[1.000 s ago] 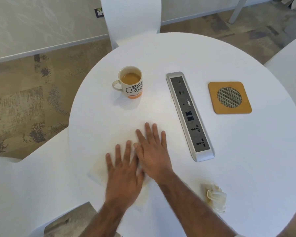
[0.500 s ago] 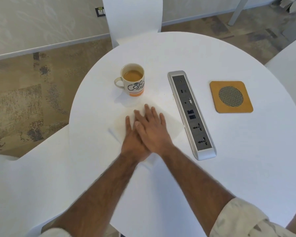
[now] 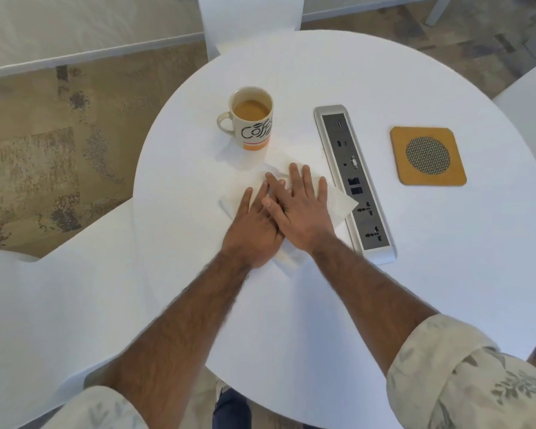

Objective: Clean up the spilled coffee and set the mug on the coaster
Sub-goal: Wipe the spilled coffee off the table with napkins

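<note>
A cream mug [image 3: 252,119] with black lettering and an orange band stands upright on the round white table [image 3: 415,274], half full of milky coffee. A white paper towel [image 3: 341,202] lies flat just in front of the mug. My left hand [image 3: 254,230] and my right hand [image 3: 300,209] press down on it with flat palms and spread fingers, the right partly overlapping the left. The towel's right corner touches the power strip. The cork coaster [image 3: 427,156] with a round mesh centre sits bare at the right, beyond the strip.
A silver power strip [image 3: 353,181] runs front to back between the towel and the coaster. White chairs stand at the far side [image 3: 251,13], at the left [image 3: 59,289] and at the right [image 3: 532,97]. Patterned carpet surrounds the table.
Both hands slid the paper towel away from the near edge toward the mug and the power strip. The crumpled tissue at the front right is out of view.
</note>
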